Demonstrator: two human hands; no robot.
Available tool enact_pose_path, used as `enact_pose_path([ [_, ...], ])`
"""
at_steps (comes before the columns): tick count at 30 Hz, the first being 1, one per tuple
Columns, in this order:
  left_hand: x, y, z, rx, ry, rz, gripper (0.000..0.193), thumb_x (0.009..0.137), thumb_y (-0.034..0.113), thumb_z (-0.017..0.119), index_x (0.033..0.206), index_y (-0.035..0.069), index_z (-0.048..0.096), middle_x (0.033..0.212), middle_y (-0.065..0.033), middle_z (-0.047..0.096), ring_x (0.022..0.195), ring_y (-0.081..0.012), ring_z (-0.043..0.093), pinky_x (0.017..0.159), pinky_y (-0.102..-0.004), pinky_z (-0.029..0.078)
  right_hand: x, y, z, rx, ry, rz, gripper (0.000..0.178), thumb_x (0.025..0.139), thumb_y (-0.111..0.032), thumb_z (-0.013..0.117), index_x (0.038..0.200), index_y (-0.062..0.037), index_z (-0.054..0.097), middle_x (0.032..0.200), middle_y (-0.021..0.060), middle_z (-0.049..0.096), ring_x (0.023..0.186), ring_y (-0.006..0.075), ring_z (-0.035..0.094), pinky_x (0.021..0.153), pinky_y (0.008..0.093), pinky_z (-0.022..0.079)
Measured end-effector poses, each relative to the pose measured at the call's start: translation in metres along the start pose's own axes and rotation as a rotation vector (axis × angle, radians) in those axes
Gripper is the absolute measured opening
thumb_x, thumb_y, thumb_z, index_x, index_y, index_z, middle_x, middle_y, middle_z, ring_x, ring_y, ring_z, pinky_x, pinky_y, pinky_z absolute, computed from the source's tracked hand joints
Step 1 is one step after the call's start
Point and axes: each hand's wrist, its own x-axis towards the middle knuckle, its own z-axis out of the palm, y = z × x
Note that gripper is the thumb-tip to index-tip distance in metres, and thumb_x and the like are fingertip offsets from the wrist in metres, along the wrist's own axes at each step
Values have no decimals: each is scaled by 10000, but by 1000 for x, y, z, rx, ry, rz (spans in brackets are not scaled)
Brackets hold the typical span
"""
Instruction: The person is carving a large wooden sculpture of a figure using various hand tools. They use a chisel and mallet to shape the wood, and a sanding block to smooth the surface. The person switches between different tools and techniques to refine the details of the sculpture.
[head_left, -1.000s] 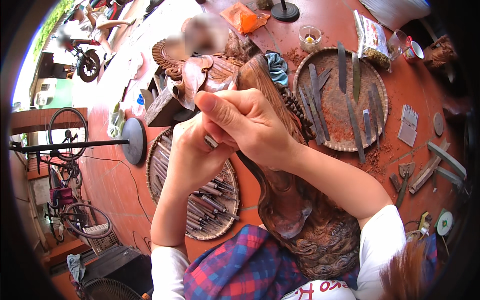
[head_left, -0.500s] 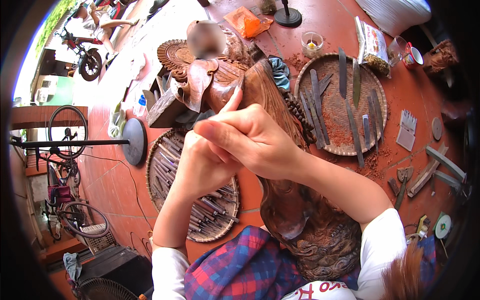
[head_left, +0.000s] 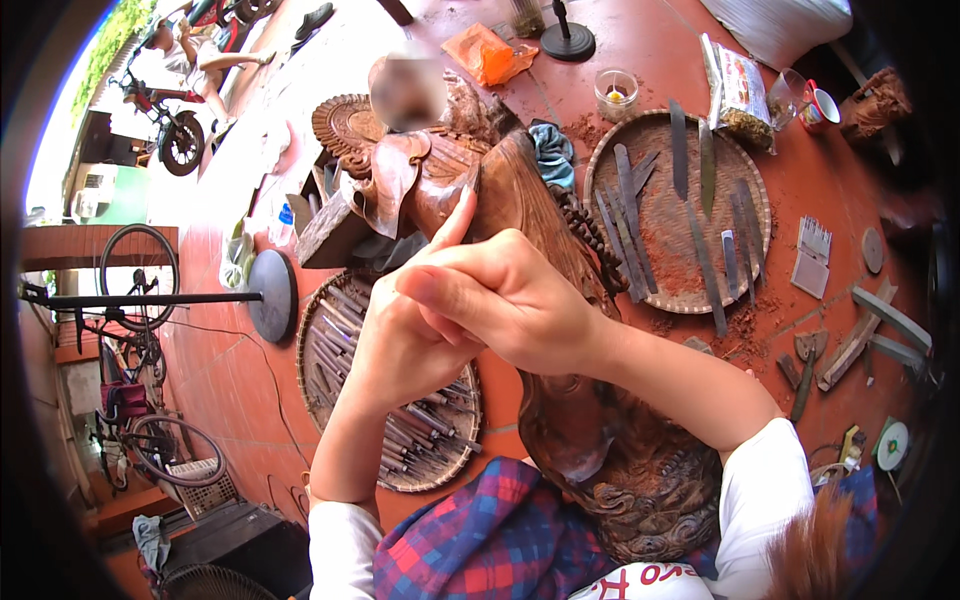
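Note:
My left hand (head_left: 400,345) and my right hand (head_left: 520,300) are clasped together, fingers curled into each other, above a carved wooden statue (head_left: 590,430). One finger sticks out straight toward the far side; which hand it belongs to is hard to tell. My right thumb lies across the top of the clasp. I see no tool in either hand, though the inside of the clasp is hidden. The polished brown statue lies lengthwise beneath my arms, its fan-shaped carved part (head_left: 346,125) at the far end. A red and blue checked cloth (head_left: 470,540) covers my lap.
A round woven tray (head_left: 470,465) of carving tools sits left of the statue. Another woven tray (head_left: 670,250) with flat files and wood shavings lies to the right. A black round-based stand (head_left: 271,297), bicycles (head_left: 175,450) and an orange bag (head_left: 490,55) are around on the tiled floor.
My hands stay clasped and have shifted slightly down and right in view. The protruding finger has moved a little left. The surroundings shift only slightly with the camera.

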Motion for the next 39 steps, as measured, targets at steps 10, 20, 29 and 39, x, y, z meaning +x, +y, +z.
enact_pose_path([
  [10,0,-3,2,-38,2,39,216,657,-26,683,865,0,632,1307,-318,514,963,-308,685,771,-323,525,5,7,2,-35,39,22,391,1017,-258,497,730,-4,577,594,-9,486,555,54,424,504,239,336],
  [20,2,-5,0,-13,41,-3,210,659,-15,697,859,-6,634,1218,-251,597,921,-303,685,769,-346,524,12,11,5,-23,111,-24,442,1012,-293,510,677,-8,545,591,-20,477,574,51,412,508,243,334],
  [29,11,31,-11,-63,198,257,118,718,21,748,827,5,708,911,-120,684,881,-234,667,784,-320,497,19,-47,-15,-94,30,-250,219,958,-213,587,945,5,603,837,57,594,670,113,544,605,263,438],
  [39,2,9,4,-91,45,115,84,734,33,708,786,-8,655,911,-113,682,958,-266,668,963,-420,452,20,-71,-47,-814,-483,123,169,759,-108,703,819,-3,585,683,175,593,646,341,585,606,382,472],
])
